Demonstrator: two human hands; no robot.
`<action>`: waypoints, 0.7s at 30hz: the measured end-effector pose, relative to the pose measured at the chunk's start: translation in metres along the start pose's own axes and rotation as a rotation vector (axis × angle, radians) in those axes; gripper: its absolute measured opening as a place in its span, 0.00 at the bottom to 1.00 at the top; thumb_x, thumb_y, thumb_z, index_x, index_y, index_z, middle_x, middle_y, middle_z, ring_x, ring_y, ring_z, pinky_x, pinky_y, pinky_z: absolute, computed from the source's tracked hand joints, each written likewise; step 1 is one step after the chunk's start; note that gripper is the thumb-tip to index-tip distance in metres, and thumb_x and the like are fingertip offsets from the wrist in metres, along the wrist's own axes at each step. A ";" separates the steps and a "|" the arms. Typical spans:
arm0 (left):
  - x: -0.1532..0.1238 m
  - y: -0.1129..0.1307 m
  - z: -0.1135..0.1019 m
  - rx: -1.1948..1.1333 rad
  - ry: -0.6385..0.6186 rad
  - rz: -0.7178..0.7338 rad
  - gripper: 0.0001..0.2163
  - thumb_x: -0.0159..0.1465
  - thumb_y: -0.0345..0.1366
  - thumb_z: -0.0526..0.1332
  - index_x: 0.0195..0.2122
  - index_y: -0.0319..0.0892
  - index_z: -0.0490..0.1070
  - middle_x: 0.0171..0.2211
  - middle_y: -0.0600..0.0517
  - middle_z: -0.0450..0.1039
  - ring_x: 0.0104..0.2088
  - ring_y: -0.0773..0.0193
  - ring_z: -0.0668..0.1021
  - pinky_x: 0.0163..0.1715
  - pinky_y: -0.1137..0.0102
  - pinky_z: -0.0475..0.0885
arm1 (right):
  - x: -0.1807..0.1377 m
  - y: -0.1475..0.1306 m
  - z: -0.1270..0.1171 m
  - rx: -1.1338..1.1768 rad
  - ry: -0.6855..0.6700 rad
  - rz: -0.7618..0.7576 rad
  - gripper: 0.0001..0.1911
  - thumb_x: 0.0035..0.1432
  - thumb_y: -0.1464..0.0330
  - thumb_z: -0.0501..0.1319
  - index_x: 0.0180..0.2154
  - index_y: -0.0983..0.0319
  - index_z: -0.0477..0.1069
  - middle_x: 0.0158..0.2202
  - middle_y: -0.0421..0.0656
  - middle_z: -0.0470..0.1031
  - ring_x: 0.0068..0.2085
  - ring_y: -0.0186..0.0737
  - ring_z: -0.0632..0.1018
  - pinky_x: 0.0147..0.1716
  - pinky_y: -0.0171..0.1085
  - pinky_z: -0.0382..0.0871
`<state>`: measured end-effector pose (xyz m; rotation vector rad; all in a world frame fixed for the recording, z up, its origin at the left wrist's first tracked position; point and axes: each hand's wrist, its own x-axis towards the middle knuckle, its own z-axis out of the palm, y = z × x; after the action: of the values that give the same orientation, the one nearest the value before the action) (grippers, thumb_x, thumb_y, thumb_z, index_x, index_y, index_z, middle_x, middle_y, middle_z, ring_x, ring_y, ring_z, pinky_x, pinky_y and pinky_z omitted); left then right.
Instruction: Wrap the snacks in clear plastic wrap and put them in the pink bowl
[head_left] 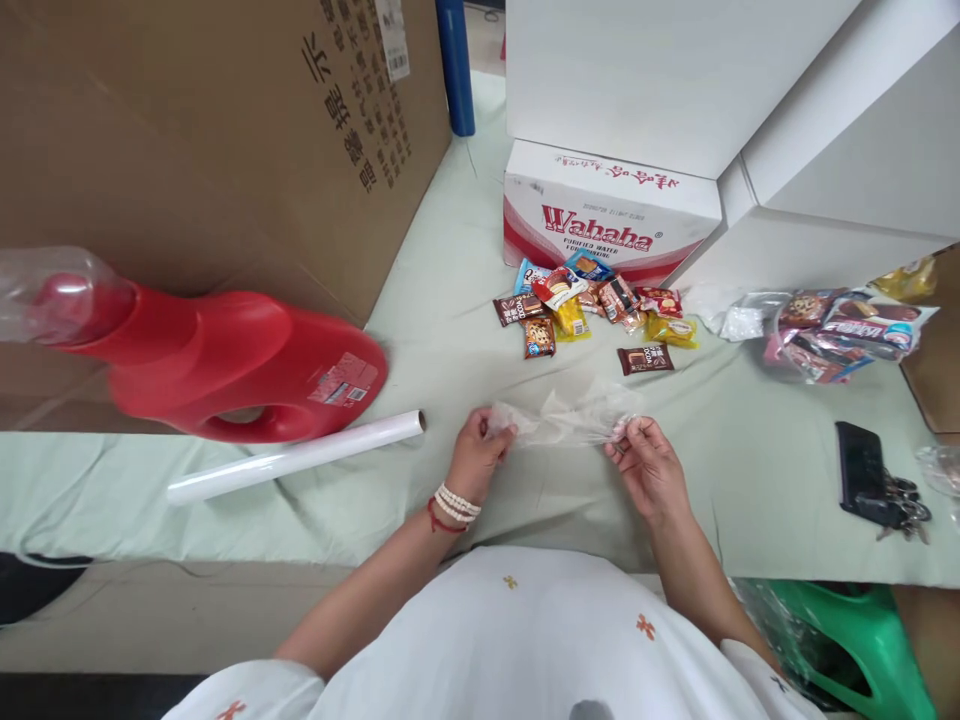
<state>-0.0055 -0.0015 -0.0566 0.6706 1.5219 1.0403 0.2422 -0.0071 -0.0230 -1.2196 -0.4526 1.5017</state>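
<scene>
A thin, crumpled clear plastic bag (562, 418) stretches between my two hands, just above the pale green cloth. My left hand (480, 450), with beaded bracelets at the wrist, pinches its left end. At the opposite end, my right hand (646, 462) grips the plastic between thumb and fingers. Beyond the bag lies a loose pile of small wrapped snacks (561, 288) in several colours. One brown snack packet (646, 360) rests apart from the pile, nearer my right hand.
A white Wahaha carton (611, 215) stands behind the snacks. To the left are a red plastic jug (247, 350), a white roll (296, 458) and a large brown box (225, 130). On the right sit a clear bag of snacks (847, 335), a black phone (860, 465) and keys (904, 505).
</scene>
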 end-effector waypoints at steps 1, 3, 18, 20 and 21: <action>-0.003 0.001 -0.003 0.062 0.089 0.084 0.25 0.49 0.47 0.73 0.44 0.42 0.69 0.37 0.52 0.71 0.32 0.64 0.73 0.29 0.70 0.68 | -0.001 0.001 -0.003 -0.002 0.001 -0.014 0.15 0.52 0.61 0.75 0.32 0.57 0.71 0.34 0.37 0.71 0.34 0.32 0.72 0.38 0.34 0.74; -0.010 0.006 -0.007 0.230 0.223 0.314 0.29 0.50 0.45 0.74 0.52 0.43 0.69 0.49 0.45 0.71 0.46 0.56 0.74 0.42 0.64 0.72 | -0.003 0.003 -0.006 -0.011 -0.016 -0.039 0.14 0.54 0.61 0.74 0.32 0.58 0.71 0.34 0.37 0.71 0.34 0.32 0.72 0.38 0.32 0.72; -0.009 0.035 0.060 0.093 -0.257 0.360 0.13 0.58 0.48 0.69 0.31 0.43 0.75 0.32 0.51 0.73 0.34 0.63 0.73 0.37 0.68 0.68 | -0.009 -0.043 -0.009 -0.159 -0.021 -0.203 0.16 0.52 0.58 0.75 0.33 0.57 0.71 0.31 0.37 0.73 0.23 0.29 0.67 0.19 0.29 0.64; -0.021 0.042 0.059 0.149 -0.268 0.491 0.10 0.61 0.45 0.68 0.31 0.44 0.77 0.30 0.51 0.72 0.33 0.63 0.71 0.36 0.69 0.67 | -0.006 -0.046 -0.009 -0.149 -0.021 -0.204 0.17 0.52 0.58 0.75 0.34 0.57 0.70 0.31 0.37 0.73 0.23 0.29 0.67 0.18 0.28 0.64; -0.027 0.044 0.060 0.172 -0.351 0.517 0.10 0.62 0.45 0.67 0.31 0.44 0.79 0.29 0.51 0.71 0.31 0.63 0.70 0.35 0.68 0.66 | -0.005 -0.045 -0.007 -0.145 -0.031 -0.198 0.17 0.52 0.58 0.75 0.33 0.57 0.70 0.31 0.37 0.73 0.22 0.28 0.67 0.18 0.28 0.64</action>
<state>0.0532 0.0103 -0.0040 1.3430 1.1600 1.1009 0.2705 0.0013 0.0126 -1.2266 -0.6924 1.3382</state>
